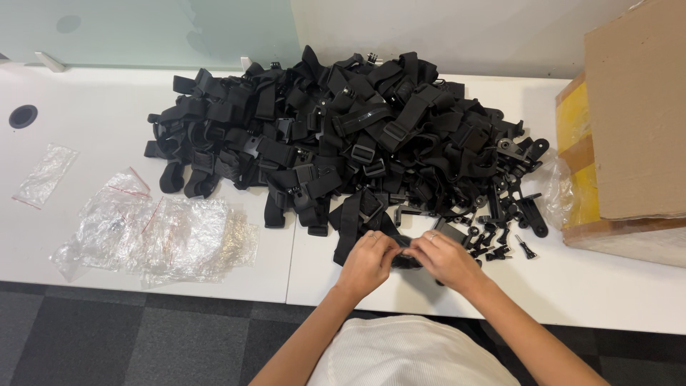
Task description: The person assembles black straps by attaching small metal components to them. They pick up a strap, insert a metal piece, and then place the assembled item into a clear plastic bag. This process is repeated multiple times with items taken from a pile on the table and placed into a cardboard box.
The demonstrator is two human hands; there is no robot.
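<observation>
A large heap of black straps with plastic buckles (343, 136) covers the middle of the white table (107, 129). At the heap's near edge my left hand (368, 261) and my right hand (446, 261) meet, fingers pinched together on one black strap (406, 251) between them. Each hand wears a ring. Most of that strap is hidden under my fingers. Just right of my right hand lie several small black screws and mount pieces (511, 214).
A pile of crumpled clear plastic bags (157, 236) lies at the left front, with one more clear bag (44, 174) farther left. An open cardboard box (629, 136) stands at the right edge. A round cable hole (23, 116) sits at the far left. Dark carpet floor is below.
</observation>
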